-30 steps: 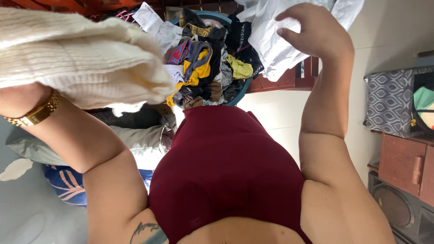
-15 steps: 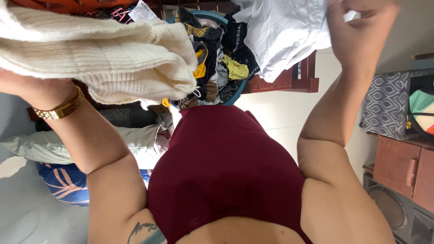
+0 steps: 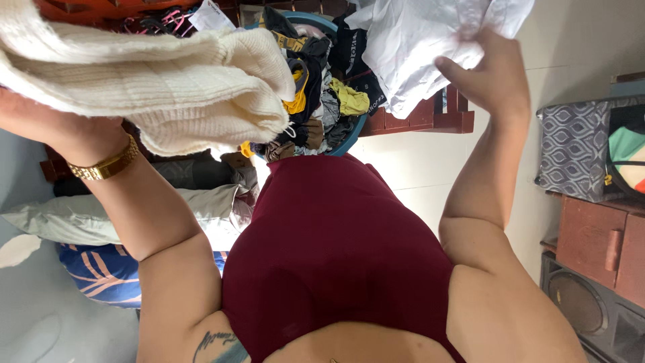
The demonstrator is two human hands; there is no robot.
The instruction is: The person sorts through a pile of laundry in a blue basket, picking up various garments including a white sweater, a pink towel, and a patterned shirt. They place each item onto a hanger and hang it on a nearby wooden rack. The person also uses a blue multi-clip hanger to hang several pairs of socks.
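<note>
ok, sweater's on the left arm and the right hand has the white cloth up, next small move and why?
Probably lower the right hand so the white cloth clears the basket of clothes. It hangs crumpled, gripped at one edge, while the left hand is busy under the folded sweater.

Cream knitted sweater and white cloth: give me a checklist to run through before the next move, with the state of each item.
1. Left hand under the folded cream knitted sweater, bearing it: ok.
2. Sweater folded, not trailing: ok, though one end sags past the hand.
3. Right hand has a grip on the crumpled white cloth: ok, fingers are bunched into the fabric.
4. White cloth hanging free of the blue basket of mixed clothes: cannot tell, they overlap in view.
5. Gold bracelet clear of the knit: ok, it sits on the wrist below the sweater.
6. Floor underfoot: cannot tell, the body hides it.
</note>
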